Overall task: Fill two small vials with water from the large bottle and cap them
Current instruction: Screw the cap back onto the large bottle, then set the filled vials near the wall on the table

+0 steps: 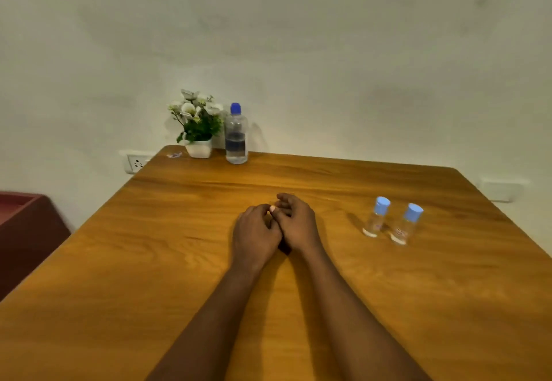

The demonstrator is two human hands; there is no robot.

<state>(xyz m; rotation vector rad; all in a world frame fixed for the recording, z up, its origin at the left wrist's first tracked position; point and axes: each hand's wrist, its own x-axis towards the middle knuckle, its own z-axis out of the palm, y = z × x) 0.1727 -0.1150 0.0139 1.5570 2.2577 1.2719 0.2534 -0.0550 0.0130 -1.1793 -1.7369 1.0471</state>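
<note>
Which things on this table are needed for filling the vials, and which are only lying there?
Needed: large bottle, first small vial, second small vial.
Only lying there: flower pot, small wrapper.

From my feed, a plain off-white wall (328, 52) fills everything beyond the left hand (255, 231), and warm light lies on the wooden counter (134, 276). Far ahead and left of that hand, a white socket plate (136, 164) sits low on the wall. Further left, beside the counter, stands dark red furniture (27, 231). White potted flowers (198, 129) sit at the far edge.
</note>
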